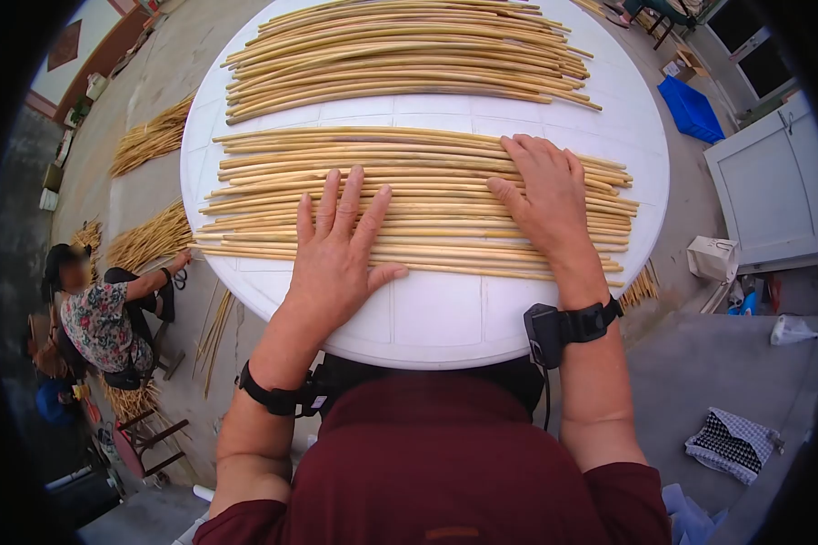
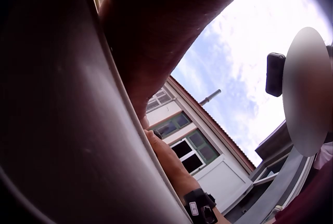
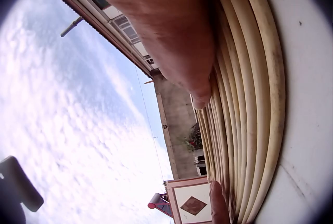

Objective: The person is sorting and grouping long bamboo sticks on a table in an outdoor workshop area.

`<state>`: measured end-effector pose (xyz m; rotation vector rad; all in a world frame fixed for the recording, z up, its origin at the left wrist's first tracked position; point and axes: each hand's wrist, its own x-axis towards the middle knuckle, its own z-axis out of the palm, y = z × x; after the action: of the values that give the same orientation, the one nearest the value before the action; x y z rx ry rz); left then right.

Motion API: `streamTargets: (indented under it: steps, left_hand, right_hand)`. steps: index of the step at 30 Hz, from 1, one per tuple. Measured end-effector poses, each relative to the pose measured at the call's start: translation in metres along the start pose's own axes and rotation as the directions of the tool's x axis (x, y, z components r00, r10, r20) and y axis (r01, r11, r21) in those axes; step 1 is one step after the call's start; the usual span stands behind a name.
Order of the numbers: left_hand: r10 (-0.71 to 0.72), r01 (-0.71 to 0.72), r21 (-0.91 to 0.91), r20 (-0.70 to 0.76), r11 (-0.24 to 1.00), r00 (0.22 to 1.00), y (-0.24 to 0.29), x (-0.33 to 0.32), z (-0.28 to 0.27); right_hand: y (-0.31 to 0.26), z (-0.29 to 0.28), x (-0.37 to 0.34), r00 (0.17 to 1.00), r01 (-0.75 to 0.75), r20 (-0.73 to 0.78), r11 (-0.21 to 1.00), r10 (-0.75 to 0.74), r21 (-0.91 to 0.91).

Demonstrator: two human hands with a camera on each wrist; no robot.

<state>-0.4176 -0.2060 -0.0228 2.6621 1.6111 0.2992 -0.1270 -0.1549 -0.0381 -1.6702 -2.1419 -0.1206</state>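
"Can you read the white label [image 2: 193,208] on that strap [image 2: 202,198]?"

"Too small for me. In the left wrist view I can't make out the nearest fingertips either."

"And from the head?"

"I see the left hand [image 1: 332,263], fingers spread on the nearer sticks [image 1: 454,207] across the counter [image 1: 436,322]. The right hand [image 1: 552,195] rests there too, thumb apart."
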Motion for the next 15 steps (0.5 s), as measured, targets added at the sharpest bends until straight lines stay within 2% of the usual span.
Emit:
streamTargets:
  steps: [5, 11, 15]
  left_hand:
    - [-0.005, 0.002, 0.056, 0.047, 0.998, 0.999, -0.007, 0.022, -0.014]
    - [0.041, -0.051, 0.056, 0.164, 0.997, 0.986, -0.009, 0.047, -0.028]
    - [0.124, -0.123, -0.014, 0.094, 0.992, 0.988, -0.013, 0.053, -0.028]
  right_hand:
    - [-0.006, -0.01, 0.001, 0.994, 0.087, -0.079, 0.984, -0.075, 0.156]
    - [-0.013, -0.021, 0.002, 0.992, 0.125, -0.029, 0.965, -0.121, 0.229]
    - [-0.014, -0.024, -0.001, 0.991, 0.127, 0.008, 0.958, -0.134, 0.259]
